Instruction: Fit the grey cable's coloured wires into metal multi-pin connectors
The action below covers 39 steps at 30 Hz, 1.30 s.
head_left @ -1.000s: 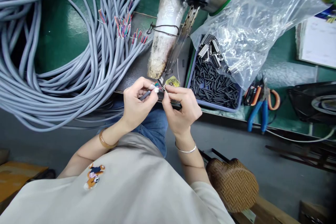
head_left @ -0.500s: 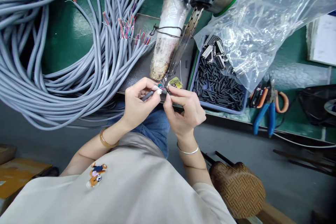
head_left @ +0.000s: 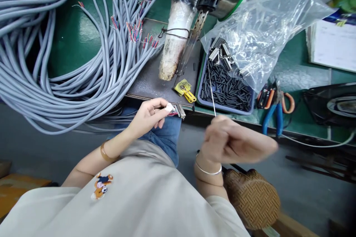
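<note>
My left hand [head_left: 152, 116] pinches a cable end with coloured wires, and a silver multi-pin connector [head_left: 180, 111] sticks out past its fingertips. White material covers a fingertip or two. My right hand [head_left: 232, 139], blurred by motion, is closed on a thin pale wire [head_left: 211, 90] that runs upward past the edge of the bin. A yellow cutter [head_left: 188, 93] lies on the dark plate [head_left: 150, 83] just beyond my left hand. Above that plate hang a heat-blackened nozzle wrapped in white [head_left: 175, 44] and a perforated metal tube [head_left: 191, 42].
Grey cables [head_left: 91, 77] with stripped ends cover the left of the green table. On the right are a bin of black sleeves [head_left: 226, 110] with metal connectors, a plastic bag [head_left: 256, 29], pliers [head_left: 274, 118] and papers [head_left: 333, 46]. A woven stool [head_left: 254, 198] stands below.
My right hand has moved away from my left, to the right and down, with the thin wire. My left hand has lowered slightly with the connector. The yellow cutter is now uncovered.
</note>
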Each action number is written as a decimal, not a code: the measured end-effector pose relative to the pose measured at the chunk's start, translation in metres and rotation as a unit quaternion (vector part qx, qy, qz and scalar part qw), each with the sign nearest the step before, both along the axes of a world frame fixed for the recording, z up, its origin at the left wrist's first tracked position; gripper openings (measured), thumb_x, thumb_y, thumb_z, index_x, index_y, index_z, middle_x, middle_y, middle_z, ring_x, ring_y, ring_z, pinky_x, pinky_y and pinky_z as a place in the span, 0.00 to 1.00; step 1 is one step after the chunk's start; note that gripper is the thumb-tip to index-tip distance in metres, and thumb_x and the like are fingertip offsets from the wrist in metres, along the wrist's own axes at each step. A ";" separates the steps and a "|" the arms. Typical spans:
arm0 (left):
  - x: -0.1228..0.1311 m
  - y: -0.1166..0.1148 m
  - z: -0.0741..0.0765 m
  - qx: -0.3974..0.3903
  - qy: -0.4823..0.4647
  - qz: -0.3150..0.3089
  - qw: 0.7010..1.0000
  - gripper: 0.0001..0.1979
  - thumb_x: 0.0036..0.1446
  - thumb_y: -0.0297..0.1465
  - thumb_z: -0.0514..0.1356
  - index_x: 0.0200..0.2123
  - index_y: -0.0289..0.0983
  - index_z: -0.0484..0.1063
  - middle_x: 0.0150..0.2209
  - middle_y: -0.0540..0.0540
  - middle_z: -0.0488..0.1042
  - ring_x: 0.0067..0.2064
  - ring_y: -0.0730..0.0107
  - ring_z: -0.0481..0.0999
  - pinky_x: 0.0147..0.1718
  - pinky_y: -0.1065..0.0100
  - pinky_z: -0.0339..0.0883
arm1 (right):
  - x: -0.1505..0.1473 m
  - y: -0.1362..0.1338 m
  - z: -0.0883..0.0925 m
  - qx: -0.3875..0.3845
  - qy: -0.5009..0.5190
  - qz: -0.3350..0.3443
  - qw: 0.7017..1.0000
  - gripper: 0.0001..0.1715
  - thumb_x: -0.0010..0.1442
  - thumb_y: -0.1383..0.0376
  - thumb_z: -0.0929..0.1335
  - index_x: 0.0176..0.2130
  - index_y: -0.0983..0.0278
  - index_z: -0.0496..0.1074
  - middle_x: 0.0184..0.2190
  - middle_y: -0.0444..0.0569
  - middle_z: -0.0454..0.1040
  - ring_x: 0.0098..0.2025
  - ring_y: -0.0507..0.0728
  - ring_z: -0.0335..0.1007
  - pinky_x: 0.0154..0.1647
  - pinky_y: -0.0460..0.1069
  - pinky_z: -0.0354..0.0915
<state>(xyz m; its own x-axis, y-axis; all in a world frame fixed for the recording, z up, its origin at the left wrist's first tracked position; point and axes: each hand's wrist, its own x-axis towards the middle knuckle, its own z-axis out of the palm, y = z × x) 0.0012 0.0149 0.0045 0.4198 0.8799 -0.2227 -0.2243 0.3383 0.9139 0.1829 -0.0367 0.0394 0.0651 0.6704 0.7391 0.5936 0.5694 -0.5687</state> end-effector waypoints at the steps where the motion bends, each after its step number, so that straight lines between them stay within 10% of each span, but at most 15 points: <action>1: -0.001 -0.004 -0.002 -0.024 -0.010 -0.009 1.000 0.16 0.59 0.44 0.67 0.39 0.35 0.75 0.29 0.50 0.76 0.17 0.82 0.67 0.13 0.77 0.59 | 0.000 -0.008 0.009 -0.011 -0.021 0.008 1.000 0.10 0.70 0.64 0.65 0.39 0.57 0.76 0.17 0.38 0.70 0.15 0.51 0.63 0.22 0.50 0.62; 7: 0.000 -0.030 -0.023 -0.013 -0.001 0.052 0.999 0.23 0.65 0.51 0.59 0.53 0.41 0.70 0.46 0.45 0.79 0.19 0.82 0.69 0.13 0.77 0.59 | -0.029 -0.006 0.028 -0.252 -0.372 0.040 0.892 0.18 0.69 0.56 0.68 0.30 0.63 0.76 0.22 0.47 0.77 0.20 0.52 0.69 0.24 0.51 0.50; 11: 0.002 -0.039 -0.028 0.006 0.002 0.087 0.996 0.24 0.65 0.52 0.58 0.54 0.42 0.71 0.49 0.44 0.77 0.21 0.82 0.68 0.12 0.77 0.59 | -0.044 0.015 0.021 -0.335 -0.435 0.123 0.826 0.14 0.64 0.64 0.72 0.26 0.62 0.77 0.23 0.47 0.79 0.23 0.54 0.72 0.25 0.52 0.43; 18: -0.012 -0.026 -0.014 -0.080 -0.109 -0.004 0.991 0.21 0.61 0.49 0.60 0.45 0.38 0.74 0.26 0.50 0.73 0.17 0.79 0.60 0.12 0.75 0.54 | -0.035 0.009 0.021 -0.269 -0.285 0.162 0.906 0.08 0.68 0.69 0.69 0.37 0.63 0.78 0.33 0.44 0.84 0.32 0.50 0.78 0.28 0.47 0.54; 23: -0.023 -0.021 -0.001 -0.065 -0.194 -0.105 0.973 0.22 0.51 0.38 0.70 0.49 0.39 0.74 0.29 0.49 0.77 0.21 0.77 0.67 0.14 0.77 0.57 | -0.029 -0.004 0.031 -0.176 -0.158 0.170 0.957 0.06 0.67 0.69 0.70 0.35 0.63 0.76 0.27 0.39 0.80 0.23 0.45 0.68 0.26 0.43 0.57; 28: -0.019 -0.026 0.002 -0.047 -0.202 -0.078 0.975 0.12 0.49 0.32 0.74 0.38 0.36 0.80 0.29 0.47 0.80 0.19 0.82 0.66 0.16 0.77 0.57 | -0.005 -0.006 0.051 -0.160 -0.118 -0.017 0.980 0.12 0.68 0.62 0.69 0.32 0.61 0.76 0.22 0.39 0.75 0.19 0.47 0.59 0.23 0.46 0.54; 32: -0.016 -0.026 0.004 -0.021 -0.157 -0.090 0.983 0.08 0.51 0.33 0.74 0.31 0.34 0.82 0.29 0.45 0.80 0.20 0.82 0.66 0.17 0.77 0.57 | 0.038 0.019 0.042 -0.231 -0.292 -0.192 0.908 0.11 0.67 0.61 0.68 0.34 0.62 0.78 0.31 0.48 0.79 0.32 0.56 0.72 0.34 0.51 0.60; 39: -0.013 -0.013 0.031 0.159 -0.026 -0.179 0.971 0.05 0.56 0.29 0.69 0.32 0.33 0.84 0.28 0.46 0.77 0.27 0.80 0.66 0.25 0.76 0.58 | 0.084 0.068 0.000 -0.351 -0.348 -0.228 0.839 0.05 0.59 0.67 0.69 0.34 0.61 0.77 0.35 0.51 0.81 0.34 0.59 0.70 0.35 0.53 0.56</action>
<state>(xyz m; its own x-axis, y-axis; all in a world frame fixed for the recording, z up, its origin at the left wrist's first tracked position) -0.0120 0.0015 0.0352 0.7146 0.6964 0.0664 -0.1938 0.1059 0.9753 0.2671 0.0310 0.0398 0.1490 0.9792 0.1378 0.9862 -0.1369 -0.0936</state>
